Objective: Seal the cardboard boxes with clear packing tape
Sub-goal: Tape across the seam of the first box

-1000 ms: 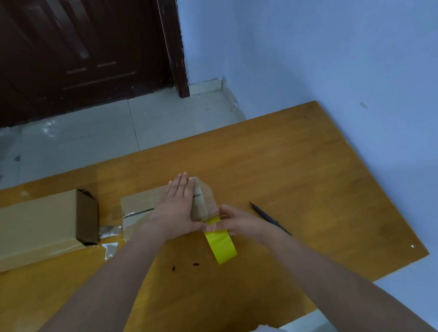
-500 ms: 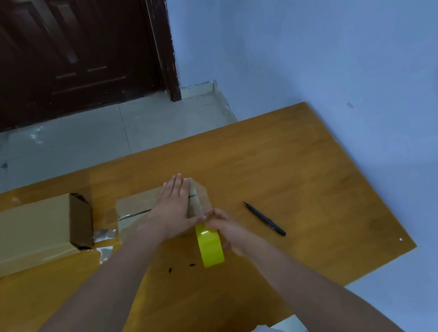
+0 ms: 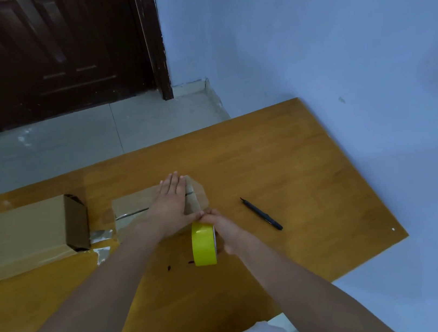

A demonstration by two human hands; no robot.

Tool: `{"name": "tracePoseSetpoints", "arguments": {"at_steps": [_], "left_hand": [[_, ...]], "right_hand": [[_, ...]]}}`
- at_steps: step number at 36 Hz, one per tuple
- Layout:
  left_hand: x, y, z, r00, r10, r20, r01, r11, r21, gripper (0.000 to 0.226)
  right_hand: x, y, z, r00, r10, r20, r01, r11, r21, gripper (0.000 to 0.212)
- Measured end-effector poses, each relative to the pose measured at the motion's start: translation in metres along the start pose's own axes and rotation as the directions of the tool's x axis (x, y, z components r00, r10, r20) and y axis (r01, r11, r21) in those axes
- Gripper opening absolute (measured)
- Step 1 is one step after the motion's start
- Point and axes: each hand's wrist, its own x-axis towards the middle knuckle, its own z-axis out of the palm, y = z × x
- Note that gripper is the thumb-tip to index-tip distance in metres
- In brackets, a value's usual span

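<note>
Left hand (image 3: 171, 205) lies flat on top of the small box (image 3: 136, 206), fingers straight and together, pointing away, palm pressing the lid near its right end. Small box sits mid-table, a dark seam line running left-right across its top; glossy tape film shows on the top and over its right end. Right hand (image 3: 226, 231) grips the yellow tape roll (image 3: 203, 243), fingers curled round it from the right side, thumb up near the left hand's thumb. Roll stands on edge, just near of the small box's near-right corner, touching or almost touching the table (image 3: 297, 168); can't tell which. Whether a strip runs from the roll to the box is hidden by the hands. Big box (image 3: 21, 238) lies on its side at the left, well apart from both hands, its right end flaps partly open. Crumpled tape scraps (image 3: 100, 236) sit on the table between the two boxes, another bit just near of them. Black pen (image 3: 262, 213) lies diagonally on the table right of the right hand, not touched. Two small dark specks on the wood just left of the roll. Far side: tiled floor, dark wooden door (image 3: 38, 50), blue wall (image 3: 334, 34) on the right.
</note>
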Motion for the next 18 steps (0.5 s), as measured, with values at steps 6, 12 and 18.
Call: {"name": "tracePoseSetpoints", "arguments": {"at_steps": [6,12,18], "left_hand": [[0.001,-0.002,0.002,1.0,0.007,-0.015,-0.007,1.0,-0.013,0.102],[0.001,-0.003,0.006,0.999,0.005,-0.047,-0.005,1.0,-0.016,0.102],[0.001,-0.003,0.007,0.999,0.006,-0.046,-0.006,1.0,-0.007,0.103]], "right_hand": [[-0.007,-0.011,-0.002,0.999,0.039,-0.024,-0.04,0.999,-0.013,0.014],[-0.009,-0.013,0.006,0.996,0.074,-0.057,-0.075,0.997,-0.01,0.017],[-0.013,-0.023,0.01,0.986,0.118,-0.121,-0.128,0.988,-0.084,0.039]]}}
